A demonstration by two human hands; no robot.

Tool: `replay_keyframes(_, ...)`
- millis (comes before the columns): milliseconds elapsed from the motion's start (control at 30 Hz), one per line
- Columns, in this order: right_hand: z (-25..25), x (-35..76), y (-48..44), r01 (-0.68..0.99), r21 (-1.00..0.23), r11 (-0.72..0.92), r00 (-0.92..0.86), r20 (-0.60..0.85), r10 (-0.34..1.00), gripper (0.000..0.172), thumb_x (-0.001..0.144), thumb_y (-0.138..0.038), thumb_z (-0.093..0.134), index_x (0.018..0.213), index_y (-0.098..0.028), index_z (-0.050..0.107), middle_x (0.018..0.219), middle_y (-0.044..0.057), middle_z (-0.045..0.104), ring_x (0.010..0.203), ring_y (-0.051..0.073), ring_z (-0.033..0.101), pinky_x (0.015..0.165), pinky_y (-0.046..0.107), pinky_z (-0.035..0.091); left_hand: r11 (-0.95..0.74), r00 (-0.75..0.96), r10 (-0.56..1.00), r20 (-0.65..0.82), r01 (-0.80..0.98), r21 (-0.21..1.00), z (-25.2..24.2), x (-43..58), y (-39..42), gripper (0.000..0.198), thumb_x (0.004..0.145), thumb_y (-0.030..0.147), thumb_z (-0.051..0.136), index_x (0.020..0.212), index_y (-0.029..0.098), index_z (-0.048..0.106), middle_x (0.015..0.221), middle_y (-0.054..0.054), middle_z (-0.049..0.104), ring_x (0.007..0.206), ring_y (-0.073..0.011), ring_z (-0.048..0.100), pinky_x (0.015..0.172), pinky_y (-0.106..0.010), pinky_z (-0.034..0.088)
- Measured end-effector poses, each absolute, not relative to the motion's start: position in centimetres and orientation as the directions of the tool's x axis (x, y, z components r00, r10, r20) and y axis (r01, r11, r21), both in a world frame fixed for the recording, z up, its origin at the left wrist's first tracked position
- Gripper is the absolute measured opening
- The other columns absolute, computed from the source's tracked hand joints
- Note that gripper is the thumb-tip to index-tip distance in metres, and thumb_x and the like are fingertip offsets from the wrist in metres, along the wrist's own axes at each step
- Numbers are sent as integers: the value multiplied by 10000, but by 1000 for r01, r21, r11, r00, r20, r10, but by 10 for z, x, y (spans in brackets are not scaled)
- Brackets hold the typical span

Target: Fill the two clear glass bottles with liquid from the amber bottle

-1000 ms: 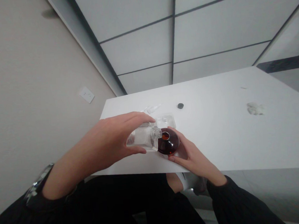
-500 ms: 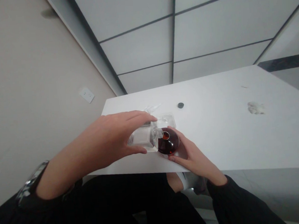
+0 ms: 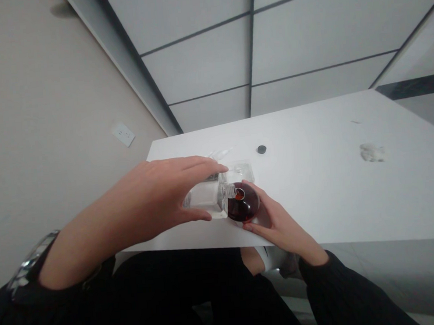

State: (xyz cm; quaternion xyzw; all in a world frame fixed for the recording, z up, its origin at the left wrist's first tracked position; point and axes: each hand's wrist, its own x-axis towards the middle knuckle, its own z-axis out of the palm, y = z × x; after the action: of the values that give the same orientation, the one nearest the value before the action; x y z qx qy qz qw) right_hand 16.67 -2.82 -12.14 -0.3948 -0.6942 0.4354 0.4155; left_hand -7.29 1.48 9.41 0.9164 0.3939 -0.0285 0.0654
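My left hand (image 3: pixel 170 193) is closed around a clear square bottle (image 3: pixel 206 197), tipped on its side. Its threaded neck (image 3: pixel 229 190) points right, at the round mouth of a dark red-brown glass bottle (image 3: pixel 245 208). Whether liquid runs between the two mouths I cannot make out. My right hand (image 3: pixel 278 223) grips the brown bottle from the right, thumb in front and fingers behind. Just behind the bottles lies a clear plastic or glass piece (image 3: pixel 242 170), partly hidden. A thin clear dropper-like piece (image 3: pixel 222 153) rests beyond my left fingers.
On the white table (image 3: pixel 327 184) are a small dark round disc (image 3: pixel 261 149) and, at the right, a crumpled clear wrapper (image 3: pixel 372 152). A panelled cabinet front (image 3: pixel 209 68) stands behind the table. A wall socket (image 3: pixel 123 134) is at the left.
The view has shifted slightly. Both hands keep their grips, and the clear bottle stays tilted at the brown bottle's mouth.
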Motion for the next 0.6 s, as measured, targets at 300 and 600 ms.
replay_keyframes(300,-121,167,-28,183,-936,300,-340,226,913,868,919,-503,793,1658,-345,366,1719,108,435,1596,356,402,1312,651,305,-700,707,702,-84,707,99,95,-79,17,561,906,538,753,1437,411,622,1451,-6,714,1263,-320,712,1003,-412,570)
replay_keyframes(600,-122,168,-27,182,-933,309,-343,235,910,872,920,-516,787,1662,-335,365,1710,115,449,1583,362,422,1306,650,322,-650,666,739,-102,745,150,99,-75,18,525,888,596,728,1371,401,671,1421,-12,727,1285,-343,695,1082,-461,543)
